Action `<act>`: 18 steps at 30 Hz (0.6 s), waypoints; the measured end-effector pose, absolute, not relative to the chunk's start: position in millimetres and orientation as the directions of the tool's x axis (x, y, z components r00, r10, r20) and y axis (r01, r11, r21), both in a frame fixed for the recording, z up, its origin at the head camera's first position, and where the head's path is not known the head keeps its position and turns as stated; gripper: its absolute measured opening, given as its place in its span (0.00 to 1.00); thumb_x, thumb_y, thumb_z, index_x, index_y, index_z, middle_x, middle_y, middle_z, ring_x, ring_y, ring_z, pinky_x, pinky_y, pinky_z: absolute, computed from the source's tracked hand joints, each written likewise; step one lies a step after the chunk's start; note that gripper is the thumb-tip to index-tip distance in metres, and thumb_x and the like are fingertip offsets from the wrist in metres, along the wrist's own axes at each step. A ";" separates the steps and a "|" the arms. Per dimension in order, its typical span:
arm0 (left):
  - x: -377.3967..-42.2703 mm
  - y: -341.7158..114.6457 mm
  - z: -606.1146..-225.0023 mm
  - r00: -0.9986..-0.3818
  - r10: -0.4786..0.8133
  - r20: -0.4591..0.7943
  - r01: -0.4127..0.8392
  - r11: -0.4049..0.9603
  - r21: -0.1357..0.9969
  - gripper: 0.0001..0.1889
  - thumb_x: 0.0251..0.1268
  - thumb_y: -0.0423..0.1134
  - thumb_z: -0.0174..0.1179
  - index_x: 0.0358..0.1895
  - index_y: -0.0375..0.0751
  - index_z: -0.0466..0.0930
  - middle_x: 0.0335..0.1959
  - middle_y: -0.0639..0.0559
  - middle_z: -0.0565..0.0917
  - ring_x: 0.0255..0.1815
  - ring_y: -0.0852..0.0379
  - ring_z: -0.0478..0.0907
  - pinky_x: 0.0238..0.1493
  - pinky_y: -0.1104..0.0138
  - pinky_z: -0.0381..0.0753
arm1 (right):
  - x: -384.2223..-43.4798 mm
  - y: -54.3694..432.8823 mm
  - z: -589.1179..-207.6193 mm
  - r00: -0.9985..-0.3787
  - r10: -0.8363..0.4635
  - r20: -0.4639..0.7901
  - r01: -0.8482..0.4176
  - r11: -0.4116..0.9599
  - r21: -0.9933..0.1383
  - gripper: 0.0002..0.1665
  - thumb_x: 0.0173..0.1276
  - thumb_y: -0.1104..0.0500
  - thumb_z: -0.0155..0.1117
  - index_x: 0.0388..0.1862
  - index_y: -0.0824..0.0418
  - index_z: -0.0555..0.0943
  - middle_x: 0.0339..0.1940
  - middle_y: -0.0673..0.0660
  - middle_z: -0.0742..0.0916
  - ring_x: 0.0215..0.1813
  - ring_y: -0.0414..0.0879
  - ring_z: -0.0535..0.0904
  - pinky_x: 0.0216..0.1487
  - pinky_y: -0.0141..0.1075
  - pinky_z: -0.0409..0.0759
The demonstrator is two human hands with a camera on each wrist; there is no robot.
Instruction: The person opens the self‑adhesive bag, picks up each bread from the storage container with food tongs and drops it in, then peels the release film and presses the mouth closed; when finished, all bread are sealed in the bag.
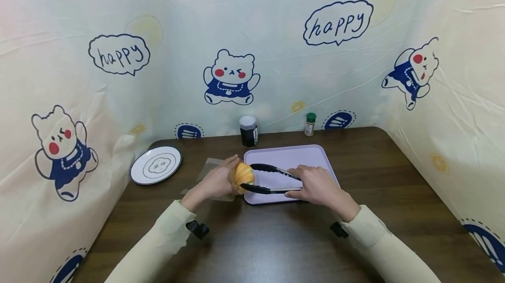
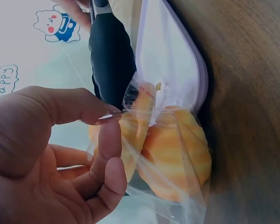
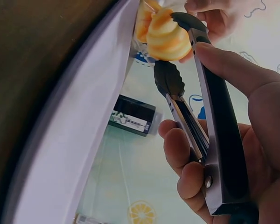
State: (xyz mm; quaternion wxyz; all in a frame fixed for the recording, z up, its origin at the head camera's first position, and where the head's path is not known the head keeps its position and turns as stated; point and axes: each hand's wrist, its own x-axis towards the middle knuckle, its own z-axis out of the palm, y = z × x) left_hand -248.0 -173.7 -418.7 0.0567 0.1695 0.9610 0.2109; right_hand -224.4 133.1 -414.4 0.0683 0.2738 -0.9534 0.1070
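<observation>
- Clock directions here are from your head view, with 12 o'clock straight away from you.
- Your left hand (image 1: pixel 218 178) has the thumb and index fingertip pressed together, pinching the rim of a clear plastic bag (image 2: pixel 189 205). No gap between those two tips; the other fingers are bent in underneath.
- The striped yellow-orange bread roll (image 1: pixel 243 174) shows through that plastic, right at your left fingertips, at the 9 o'clock edge of the lilac tray (image 1: pixel 292 156).
- Your right hand (image 1: pixel 317 185) is wrapped round the black-tipped metal tongs (image 1: pixel 289 190): thumb along one arm, fingers curled on the other.
- Tong arms are spread well apart, tips aimed at 9 o'clock. One tip overlaps the roll's edge on the right wrist cam, the other sits just beside it; honestly can't tell if either touches.
- From the roll: white plate (image 1: pixel 173 162) with a dark rim near 9 o'clock, dark jar (image 1: pixel 249 137) with a pale lid at 12, little green-capped shaker bottle (image 1: pixel 309 126) around 2.
- All that's on a dark wood table (image 1: pixel 268 235).
</observation>
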 end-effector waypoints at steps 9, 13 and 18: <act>-248.9 -174.3 -417.3 -0.937 0.346 -0.049 0.293 0.853 0.433 0.49 0.49 0.35 0.73 0.76 0.34 0.58 0.81 0.44 0.56 0.75 0.40 0.65 0.66 0.44 0.74 | -219.1 136.4 -419.1 -0.810 -0.530 0.251 -0.571 0.811 -0.129 0.39 0.55 0.32 0.73 0.58 0.54 0.83 0.44 0.53 0.90 0.32 0.42 0.81 0.33 0.40 0.83; -247.5 -173.8 -416.6 -0.931 0.363 -0.042 0.315 0.856 0.410 0.49 0.50 0.36 0.74 0.76 0.34 0.58 0.81 0.45 0.55 0.75 0.41 0.66 0.65 0.46 0.75 | -219.2 134.9 -417.5 -0.792 -0.546 0.273 -0.587 0.805 -0.093 0.38 0.55 0.32 0.73 0.58 0.53 0.84 0.45 0.52 0.90 0.29 0.41 0.80 0.32 0.40 0.83; -244.2 -170.9 -416.2 -0.906 0.423 -0.029 0.385 0.851 0.357 0.49 0.51 0.39 0.74 0.77 0.36 0.58 0.82 0.47 0.55 0.74 0.42 0.67 0.65 0.49 0.76 | -218.1 130.0 -413.3 -0.824 -0.515 0.237 -0.550 0.827 -0.117 0.37 0.55 0.33 0.73 0.57 0.54 0.84 0.43 0.53 0.89 0.29 0.42 0.79 0.32 0.40 0.83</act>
